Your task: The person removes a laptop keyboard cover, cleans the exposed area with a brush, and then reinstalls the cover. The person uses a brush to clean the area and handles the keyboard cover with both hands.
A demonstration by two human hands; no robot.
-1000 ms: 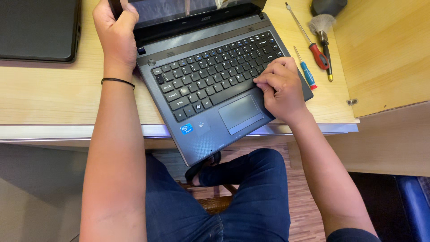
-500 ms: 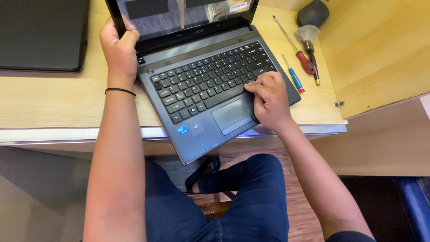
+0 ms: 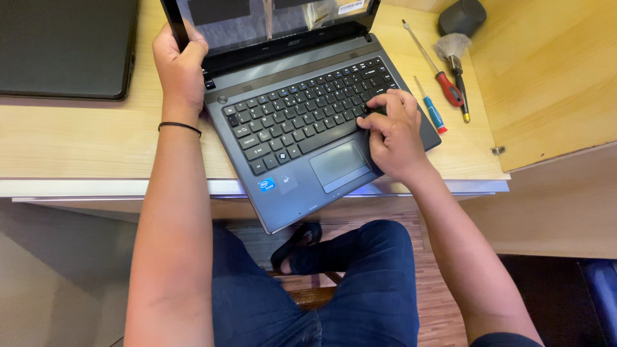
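An open grey laptop [image 3: 292,183] lies slantwise on a light wooden desk [image 3: 77,138], its front corner hanging over the desk edge. My left hand [image 3: 180,67] grips the left edge of the raised screen near the hinge. My right hand [image 3: 395,132] rests on the right side of the black keyboard [image 3: 302,112], fingers curled on the keys beside the touchpad [image 3: 339,166].
A closed dark laptop [image 3: 64,48] lies at the far left. Right of the open laptop are a red-handled screwdriver [image 3: 440,74], a blue-handled screwdriver [image 3: 430,109], a small brush [image 3: 455,54] and a dark round object [image 3: 463,16]. A wooden side panel [image 3: 553,77] rises at right. My knees are below the desk.
My right hand slid from the laptop's front right corner up onto the keyboard's right side. My left hand kept hold of the screen edge. The view shifted, showing more of the screen.
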